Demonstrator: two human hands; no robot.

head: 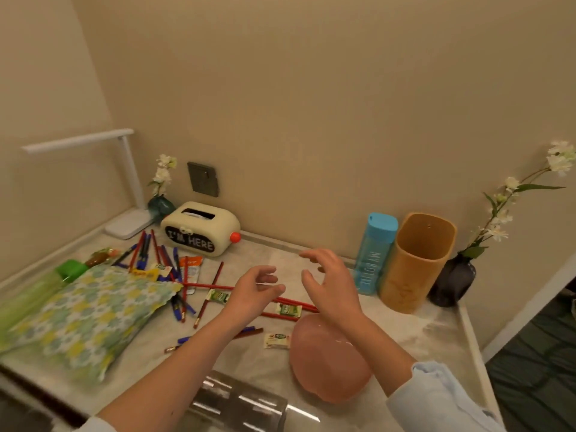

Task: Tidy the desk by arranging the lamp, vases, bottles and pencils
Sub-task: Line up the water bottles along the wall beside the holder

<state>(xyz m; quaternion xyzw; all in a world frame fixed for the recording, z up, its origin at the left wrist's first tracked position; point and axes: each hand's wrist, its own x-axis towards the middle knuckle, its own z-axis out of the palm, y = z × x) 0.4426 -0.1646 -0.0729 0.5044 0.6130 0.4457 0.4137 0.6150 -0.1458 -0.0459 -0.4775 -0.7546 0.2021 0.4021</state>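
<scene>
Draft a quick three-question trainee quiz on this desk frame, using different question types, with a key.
1. Multiple choice: what stands between the blue bottle and the dark vase? A tissue box; B tan holder; C floral pouch.
2. True or false: the blue bottle lies flat on the desk.
3. Fill in: the white lamp stands in the desk's far ____ corner.
Key: 1 B; 2 false, it stands upright; 3 left.
</scene>
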